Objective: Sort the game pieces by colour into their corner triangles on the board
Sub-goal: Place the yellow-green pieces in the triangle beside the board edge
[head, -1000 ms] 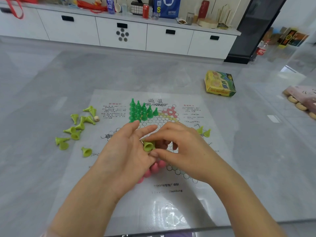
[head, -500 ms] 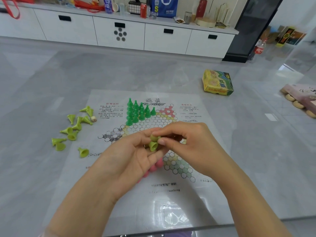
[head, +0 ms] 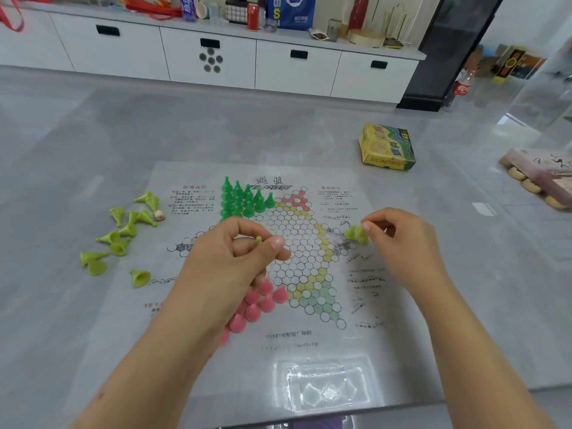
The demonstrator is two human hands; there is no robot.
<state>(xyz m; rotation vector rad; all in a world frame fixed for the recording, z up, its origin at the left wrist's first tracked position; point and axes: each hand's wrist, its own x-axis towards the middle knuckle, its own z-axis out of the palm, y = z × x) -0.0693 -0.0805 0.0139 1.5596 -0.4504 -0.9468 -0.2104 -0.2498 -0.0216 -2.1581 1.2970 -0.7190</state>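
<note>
A paper star-shaped board (head: 297,243) lies flat in front of me. Dark green pieces (head: 244,199) stand in its far-left corner triangle, and pink pieces (head: 260,301) fill the near-left triangle. My left hand (head: 229,261) hovers over the board's left side and curls round yellow-green pieces (head: 258,239), of which only a tip shows. My right hand (head: 402,239) pinches a yellow-green piece (head: 360,235) at the right corner triangle, beside other yellow-green pieces (head: 349,233) there. Several loose yellow-green pieces (head: 123,236) lie on the table left of the board.
A small white die (head: 159,215) sits among the loose pieces. A yellow game box (head: 387,147) lies beyond the board at the right. A pink box with round wooden discs (head: 538,174) is at the far right. White cabinets (head: 213,57) stand behind.
My hands were together over the board's middle, passing a yellow-green piece. Now my right hand has moved right to the right corner with one piece, and my left hand stays curled over the left side.
</note>
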